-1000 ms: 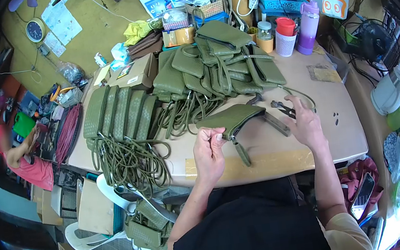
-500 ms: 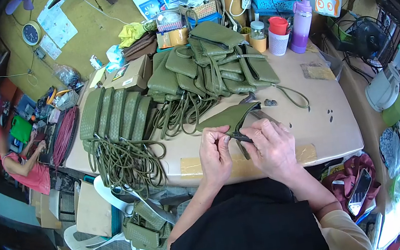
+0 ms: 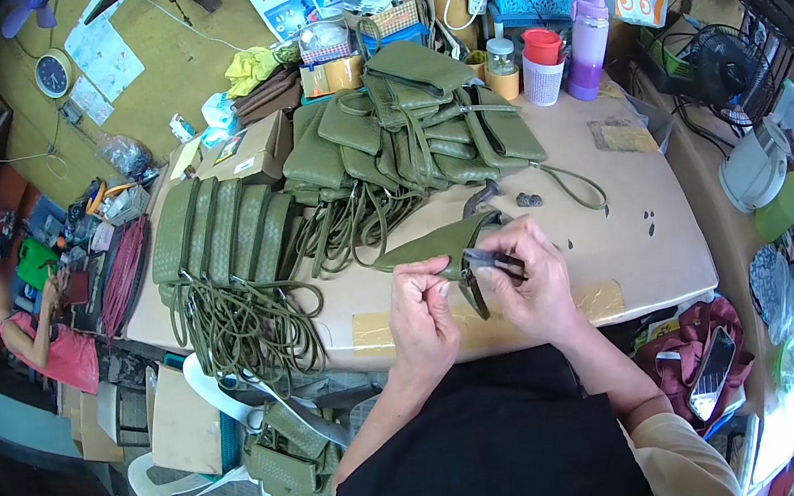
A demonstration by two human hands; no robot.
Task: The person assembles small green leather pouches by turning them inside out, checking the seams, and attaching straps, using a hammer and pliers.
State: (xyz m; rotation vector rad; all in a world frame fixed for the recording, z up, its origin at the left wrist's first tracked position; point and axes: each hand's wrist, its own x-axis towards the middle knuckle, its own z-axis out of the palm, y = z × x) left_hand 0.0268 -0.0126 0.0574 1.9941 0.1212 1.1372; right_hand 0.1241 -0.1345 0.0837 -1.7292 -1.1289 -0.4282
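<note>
While the olive woven pouch [image 3: 436,241] is pinched at its near corner by the left hand [image 3: 421,297] and pliers [image 3: 494,257] are gripped in the right hand [image 3: 529,281], just before the bag pile [image 3: 411,126], the pouch is judged soft, light, and best held by its seam.

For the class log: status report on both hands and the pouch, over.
Left hand pinching green woven pouch at its corner. Right hand gripping dark pliers at the pouch's strap end. Hammer lying just behind, clear of hands.

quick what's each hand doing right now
Left hand: closed, pinching the green pouch.
Right hand: closed on a dark tool at the pouch.
</note>
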